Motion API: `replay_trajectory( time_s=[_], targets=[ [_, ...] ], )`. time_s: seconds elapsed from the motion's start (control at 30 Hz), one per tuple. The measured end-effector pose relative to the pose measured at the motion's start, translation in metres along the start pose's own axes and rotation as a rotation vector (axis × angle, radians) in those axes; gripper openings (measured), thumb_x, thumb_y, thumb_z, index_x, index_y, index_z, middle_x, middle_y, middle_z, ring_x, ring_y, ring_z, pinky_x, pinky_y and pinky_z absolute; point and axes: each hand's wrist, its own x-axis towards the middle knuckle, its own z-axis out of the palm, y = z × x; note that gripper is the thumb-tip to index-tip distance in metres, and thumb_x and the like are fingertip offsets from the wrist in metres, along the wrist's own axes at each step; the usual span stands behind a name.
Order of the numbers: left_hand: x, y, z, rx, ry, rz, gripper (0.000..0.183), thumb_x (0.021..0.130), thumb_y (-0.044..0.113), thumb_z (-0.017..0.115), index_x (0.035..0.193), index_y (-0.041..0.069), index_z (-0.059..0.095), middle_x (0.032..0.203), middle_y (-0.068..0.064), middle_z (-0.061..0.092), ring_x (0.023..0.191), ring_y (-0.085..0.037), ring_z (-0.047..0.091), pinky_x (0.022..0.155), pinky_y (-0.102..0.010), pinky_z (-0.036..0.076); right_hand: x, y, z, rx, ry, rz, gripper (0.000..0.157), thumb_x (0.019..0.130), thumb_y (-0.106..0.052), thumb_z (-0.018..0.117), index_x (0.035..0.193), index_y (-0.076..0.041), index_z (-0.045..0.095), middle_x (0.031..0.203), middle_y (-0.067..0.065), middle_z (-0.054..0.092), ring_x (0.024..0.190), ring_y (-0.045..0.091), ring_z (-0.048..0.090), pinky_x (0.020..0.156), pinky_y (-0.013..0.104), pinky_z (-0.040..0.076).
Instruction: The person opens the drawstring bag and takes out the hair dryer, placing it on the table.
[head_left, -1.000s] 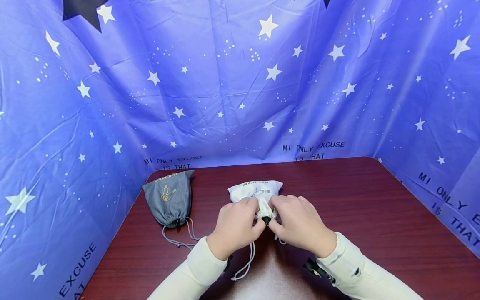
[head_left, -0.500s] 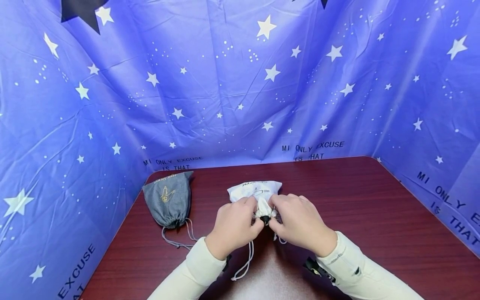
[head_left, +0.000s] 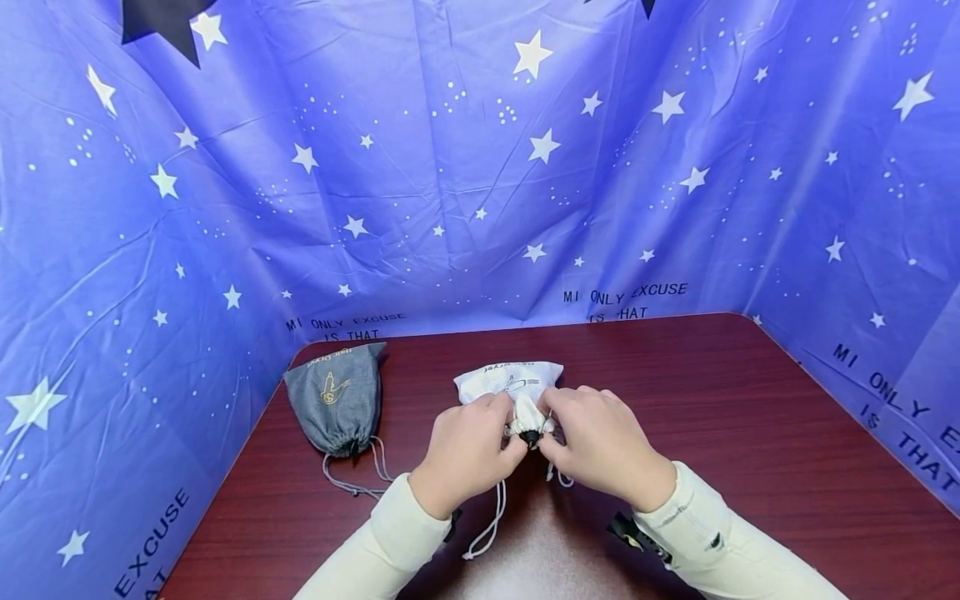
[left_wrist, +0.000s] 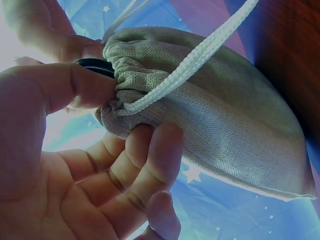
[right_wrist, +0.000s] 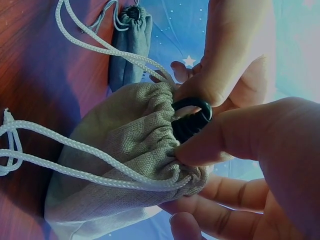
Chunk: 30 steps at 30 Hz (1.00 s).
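Note:
A white drawstring bag (head_left: 495, 382) with a printed hair dryer picture stands on the table, its gathered mouth toward me. My left hand (head_left: 468, 450) pinches the left side of that mouth between thumb and fingers. On the opposite side my right hand (head_left: 607, 446) pinches the rim the same way. Between the two thumbs a black looped end (right_wrist: 192, 117) pokes out of the bag's mouth, and the rest of it is hidden inside. White cords (left_wrist: 195, 65) hang from both sides of the bag.
To the left a grey drawstring bag (head_left: 337, 400) with gold print lies on the dark red table (head_left: 712, 392), its grey cords trailing forward. A blue curtain (head_left: 465, 167) with white stars encloses the back and sides.
Both hands keep their pinch on the white bag's mouth, almost still. The whole view shifts very slightly.

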Motion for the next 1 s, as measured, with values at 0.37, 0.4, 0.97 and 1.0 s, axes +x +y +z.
replay_trajectory(
  time_s=[0.37,0.4,0.97,1.0],
  targets=[
    [-0.0002,-0.0009,-0.0009,0.007,0.014,0.006,0.029,0.076,0.031,0.072,0.075,0.022,0.044,0.067,0.010,0.043,0.047,-0.009,0.037,0.042,-0.028,0.028,0.0004,0.0012,-0.0022,0.005,0.011,-0.004,0.023,0.069,-0.020,0.077,0.087,-0.023,0.063,0.064,-0.019,0.045,0.059,0.009,0.046,0.057,0.032,0.039],
    [-0.0003,-0.0010,-0.0007,0.007,0.016,0.007,0.030,0.075,0.031,0.072,0.075,0.022,0.044,0.066,0.010,0.043,0.047,-0.009,0.037,0.042,-0.028,0.028,0.0004,0.0014,-0.0025,0.005,0.008,-0.001,0.022,0.069,-0.020,0.077,0.087,-0.023,0.063,0.064,-0.018,0.045,0.059,0.009,0.046,0.058,0.033,0.039],
    [-0.0004,-0.0023,-0.0011,-0.004,0.043,-0.001,0.026,0.074,0.028,0.073,0.075,0.022,0.047,0.066,0.009,0.045,0.047,-0.010,0.036,0.042,-0.028,0.028,0.0014,0.0047,-0.0076,-0.004,-0.009,0.022,0.021,0.070,-0.019,0.075,0.086,-0.022,0.062,0.061,-0.016,0.043,0.057,0.011,0.044,0.057,0.035,0.039],
    [-0.0004,-0.0024,-0.0013,-0.004,0.046,-0.001,0.026,0.073,0.028,0.073,0.075,0.022,0.048,0.066,0.009,0.046,0.047,-0.010,0.036,0.042,-0.028,0.028,0.0015,0.0049,-0.0078,-0.005,-0.012,0.023,0.021,0.070,-0.019,0.075,0.086,-0.022,0.062,0.060,-0.016,0.043,0.057,0.011,0.044,0.057,0.035,0.039]
  ],
)
